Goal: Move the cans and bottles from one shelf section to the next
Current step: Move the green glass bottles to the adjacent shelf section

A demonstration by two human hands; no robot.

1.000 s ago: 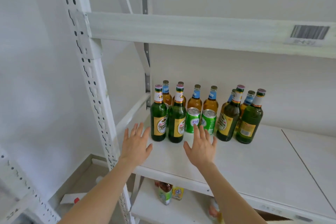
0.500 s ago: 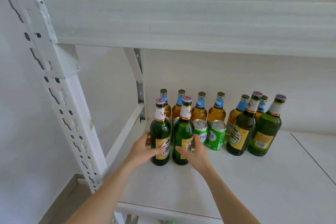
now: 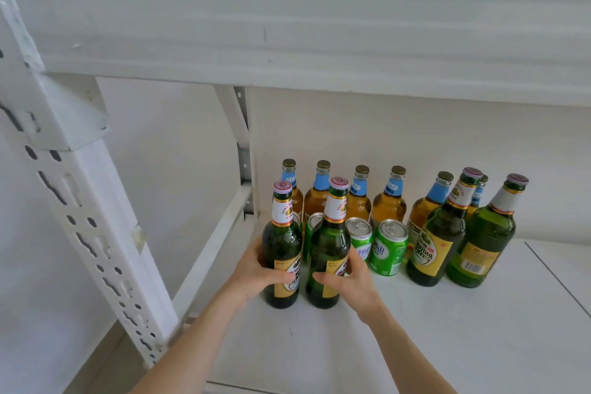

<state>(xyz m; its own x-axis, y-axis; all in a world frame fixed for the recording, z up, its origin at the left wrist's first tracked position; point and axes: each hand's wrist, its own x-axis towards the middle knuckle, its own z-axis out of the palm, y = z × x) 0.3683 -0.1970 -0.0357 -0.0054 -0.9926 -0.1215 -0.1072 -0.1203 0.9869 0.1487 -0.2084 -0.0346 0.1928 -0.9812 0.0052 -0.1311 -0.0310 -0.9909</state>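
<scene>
Handling: the two green glass bottles at the near left of the group are capped and look full. I judge them heavy for their size, rigid and breakable. The glass is smooth, and the paper label gives some friction. The best hold is round the wide lower body at label height, not the neck. Keep them upright and clear of their neighbours.

Position: left green bottle (image 3: 281,243) and right green bottle (image 3: 329,243) stand upright on the shelf board (image 3: 399,345), side by side and nearly touching. They are just in front of the green cans (image 3: 388,249) and the far row of amber bottles (image 3: 388,208). The other green bottles (image 3: 483,243) stand to the right. A seam (image 3: 556,275) crosses the board further right, probably the section boundary.

Hands: left hand (image 3: 252,275) wraps the left green bottle from its left side, fingers curled behind and thumb across the label. Right hand (image 3: 355,281) wraps the right green bottle from its right side, thumb on the label front, close to the nearest can. Both forearms reach in from the near edge. I cannot tell whether either base is off the board.
</scene>
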